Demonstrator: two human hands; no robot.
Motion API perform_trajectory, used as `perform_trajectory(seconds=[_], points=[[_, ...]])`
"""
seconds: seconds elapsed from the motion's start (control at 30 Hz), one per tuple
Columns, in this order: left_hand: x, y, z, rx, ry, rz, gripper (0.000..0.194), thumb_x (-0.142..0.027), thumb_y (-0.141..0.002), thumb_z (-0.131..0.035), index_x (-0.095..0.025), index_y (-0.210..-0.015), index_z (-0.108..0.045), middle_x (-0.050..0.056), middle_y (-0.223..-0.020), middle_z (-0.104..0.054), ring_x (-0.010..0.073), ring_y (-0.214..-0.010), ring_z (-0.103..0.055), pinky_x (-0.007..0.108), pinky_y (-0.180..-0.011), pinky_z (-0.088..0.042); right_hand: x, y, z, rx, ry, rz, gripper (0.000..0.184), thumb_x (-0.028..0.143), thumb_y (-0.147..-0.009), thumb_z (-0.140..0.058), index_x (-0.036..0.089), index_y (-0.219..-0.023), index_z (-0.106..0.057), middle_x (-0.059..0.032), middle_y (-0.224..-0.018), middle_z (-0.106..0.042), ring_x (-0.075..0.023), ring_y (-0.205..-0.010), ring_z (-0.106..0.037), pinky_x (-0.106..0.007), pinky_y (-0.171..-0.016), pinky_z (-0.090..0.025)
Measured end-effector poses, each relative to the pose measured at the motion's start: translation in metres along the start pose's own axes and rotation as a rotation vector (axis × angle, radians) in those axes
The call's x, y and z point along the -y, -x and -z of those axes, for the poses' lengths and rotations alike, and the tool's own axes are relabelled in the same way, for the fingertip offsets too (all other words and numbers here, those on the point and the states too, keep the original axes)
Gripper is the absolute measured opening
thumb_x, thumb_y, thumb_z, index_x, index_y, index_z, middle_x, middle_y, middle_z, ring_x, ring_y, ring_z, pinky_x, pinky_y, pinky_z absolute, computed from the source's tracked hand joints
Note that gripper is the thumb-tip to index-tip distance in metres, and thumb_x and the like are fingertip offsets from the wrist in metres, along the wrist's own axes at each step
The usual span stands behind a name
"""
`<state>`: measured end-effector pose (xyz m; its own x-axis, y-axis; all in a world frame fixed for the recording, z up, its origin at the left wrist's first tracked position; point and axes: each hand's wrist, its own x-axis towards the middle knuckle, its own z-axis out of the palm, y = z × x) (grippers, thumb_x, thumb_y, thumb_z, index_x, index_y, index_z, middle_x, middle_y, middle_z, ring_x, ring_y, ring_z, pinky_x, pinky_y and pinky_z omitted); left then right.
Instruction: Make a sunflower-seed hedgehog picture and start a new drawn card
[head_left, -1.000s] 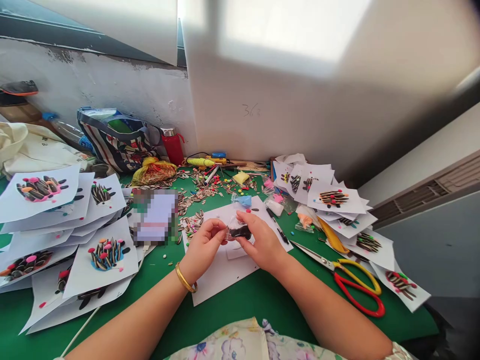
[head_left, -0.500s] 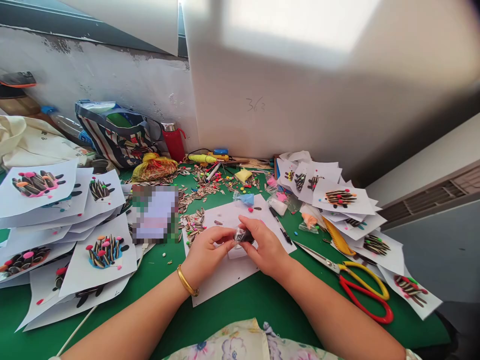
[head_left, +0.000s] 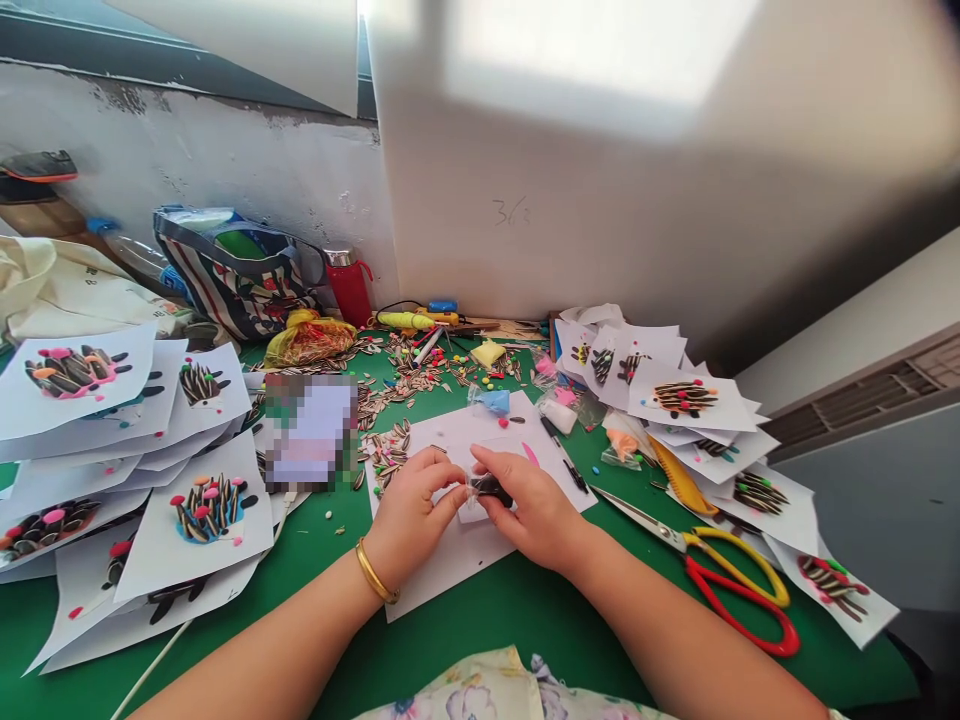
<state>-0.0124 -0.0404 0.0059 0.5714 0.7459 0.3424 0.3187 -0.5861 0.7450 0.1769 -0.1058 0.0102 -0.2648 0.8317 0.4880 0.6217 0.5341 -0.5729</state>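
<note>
My left hand [head_left: 412, 510] and my right hand [head_left: 529, 505] meet over a white sheet of paper [head_left: 450, 550] on the green table [head_left: 480, 610]. Both pinch a small clear plastic bag [head_left: 487, 487] with a lump of dark material inside. The fingers of each hand are closed on the bag's edges, low over the paper. A gold bangle sits on my left wrist. Loose striped sunflower seeds [head_left: 386, 450] lie just left of the sheet.
Stacks of paper sheets with seed-and-clay pictures lie at the left [head_left: 202, 520] and right [head_left: 682, 395]. Red and yellow scissors [head_left: 720, 580] lie to the right of my arm. A striped bag [head_left: 232, 275], a red bottle [head_left: 351, 285] and pens stand by the wall.
Both hands have lowered the small bag toward the paper and drawn closer together. The view has shifted slightly.
</note>
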Motion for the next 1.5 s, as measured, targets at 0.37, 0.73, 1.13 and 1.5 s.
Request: perform_trajectory(seconds=[0.37,0.73,1.13,1.5], points=[[-0.0055,0.0026,0.0005,0.056,-0.278,-0.174,0.019,-0.023,-0.094,-0.045,-0.018,-0.079,-0.056,0.004,-0.081,-0.055,0.0189,-0.079,-0.05,0.033,-0.072,-0.041,0.0015,-0.0004,-0.0013,0.007,0.01,0.009,0.062,0.01,-0.088,-0.051,0.025,-0.146,-0.032,-0.0088,-0.108,-0.064,-0.0209,-0.095,-0.06,-0.041,-0.084,-0.054],[-0.0034,0.0016,0.0011,-0.005,-0.058,-0.088,0.01,-0.023,-0.09,-0.057,-0.02,-0.081,-0.06,0.001,-0.081,-0.06,0.0158,-0.077,-0.054,0.029,-0.072,-0.043,-0.0004,0.0,0.0019,-0.01,0.066,0.013,0.06,0.01,-0.088,-0.051,0.025,-0.143,-0.035,-0.0092,-0.106,-0.065,-0.0218,-0.094,-0.061,-0.041,-0.081,-0.054],[-0.0011,-0.0003,-0.002,-0.017,-0.03,-0.08,0.006,-0.022,-0.087,-0.062,-0.022,-0.085,-0.067,0.001,-0.082,-0.065,0.0152,-0.077,-0.059,0.029,-0.074,-0.046,-0.0018,-0.0002,0.0043,-0.021,0.098,0.021,0.058,0.01,-0.086,-0.051,0.024,-0.141,-0.039,-0.0087,-0.104,-0.066,-0.0213,-0.092,-0.061,-0.04,-0.08,-0.054],[-0.0032,0.0003,0.0015,-0.083,-0.047,-0.021,0.021,-0.032,-0.084,-0.066,-0.02,-0.072,-0.055,0.0,-0.073,-0.057,0.0153,-0.072,-0.053,0.029,-0.067,-0.044,-0.001,0.0005,0.0061,-0.028,0.119,0.001,0.054,0.011,-0.086,-0.051,0.024,-0.139,-0.043,-0.0083,-0.101,-0.066,-0.0209,-0.092,-0.06,-0.039,-0.079,-0.054]])
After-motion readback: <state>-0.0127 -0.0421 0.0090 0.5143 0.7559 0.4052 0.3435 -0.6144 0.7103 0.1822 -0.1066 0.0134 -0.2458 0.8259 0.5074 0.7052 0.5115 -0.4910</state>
